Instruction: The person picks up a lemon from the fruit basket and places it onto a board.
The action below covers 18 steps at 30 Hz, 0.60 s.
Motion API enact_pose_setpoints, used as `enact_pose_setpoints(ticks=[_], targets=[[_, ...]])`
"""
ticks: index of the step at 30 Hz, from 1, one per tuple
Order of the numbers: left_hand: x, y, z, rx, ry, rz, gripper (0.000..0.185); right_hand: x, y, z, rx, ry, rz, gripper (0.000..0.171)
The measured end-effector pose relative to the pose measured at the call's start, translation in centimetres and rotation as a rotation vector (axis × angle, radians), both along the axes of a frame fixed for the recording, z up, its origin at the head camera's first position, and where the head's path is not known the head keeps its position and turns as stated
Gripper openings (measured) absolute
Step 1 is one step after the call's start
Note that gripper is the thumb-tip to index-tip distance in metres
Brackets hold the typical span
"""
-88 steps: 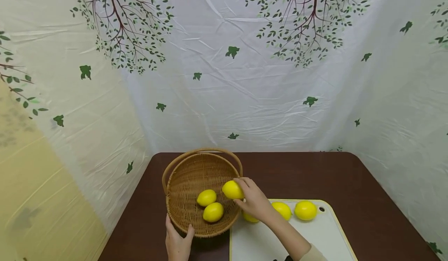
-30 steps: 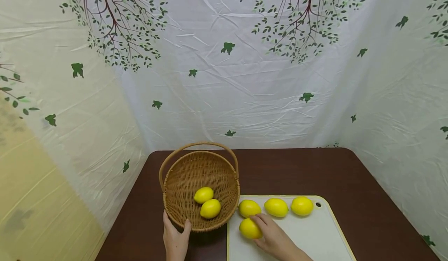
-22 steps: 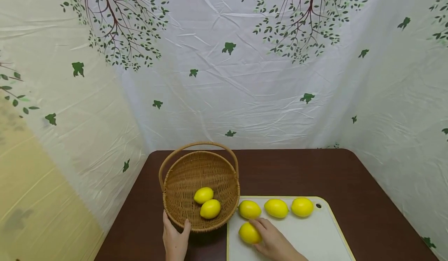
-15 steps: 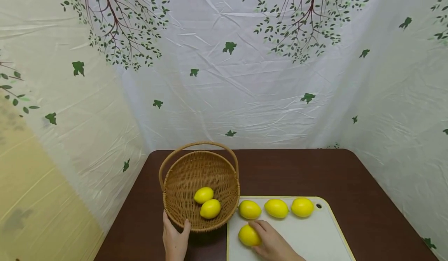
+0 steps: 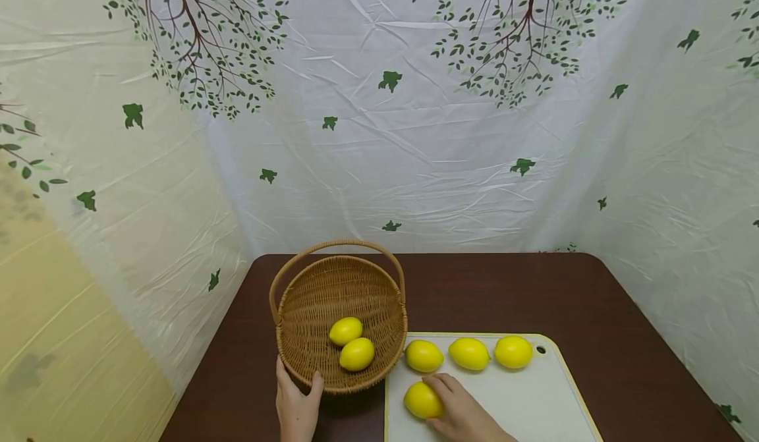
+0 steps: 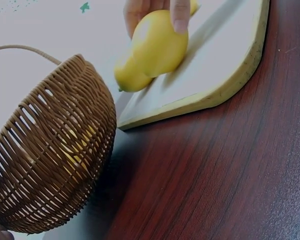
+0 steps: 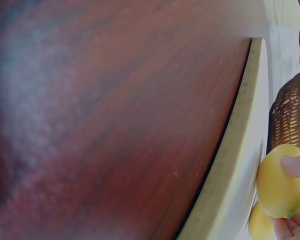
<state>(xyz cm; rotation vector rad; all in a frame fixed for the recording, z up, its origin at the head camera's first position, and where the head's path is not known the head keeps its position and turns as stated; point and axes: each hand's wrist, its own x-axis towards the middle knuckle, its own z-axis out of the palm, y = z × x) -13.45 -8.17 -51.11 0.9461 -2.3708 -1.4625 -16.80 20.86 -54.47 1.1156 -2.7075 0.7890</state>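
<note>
My left hand [image 5: 298,406] holds the round wicker basket [image 5: 332,284] at its near left side, thumb toward the front and fingers along the outside. The basket tilts toward me, and two lemons [image 5: 357,354] lie inside it. With its thumb and fingers, my right hand [image 5: 465,412] grips another lemon [image 5: 423,400] low over the near left part of the white cutting board [image 5: 522,402]. In the right wrist view, the thumb presses on that lemon [image 7: 279,182]. Three more lemons [image 5: 469,354] stand in a row along the board's far edge.
The board has a yellow rim and a hole [image 5: 540,350] at its far right corner. The basket's arched handle [image 5: 338,243] rises at the back. Beneath everything is a dark brown table [image 5: 504,290], with a leaf-patterned white curtain [image 5: 379,152] around it.
My right hand has carried its lemon from the basket's right rim to the near left of the board, then lowered it slightly toward me. The left hand stays on the basket.
</note>
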Motion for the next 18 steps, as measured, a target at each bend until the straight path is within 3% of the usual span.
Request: enact_pose_setpoints(ticks=[18], targets=[[-0.04, 0.06, 0.05, 0.002, -0.008, 0.000, 0.094, -0.16, 0.13, 0.49, 0.008, -0.014, 0.009, 0.067]])
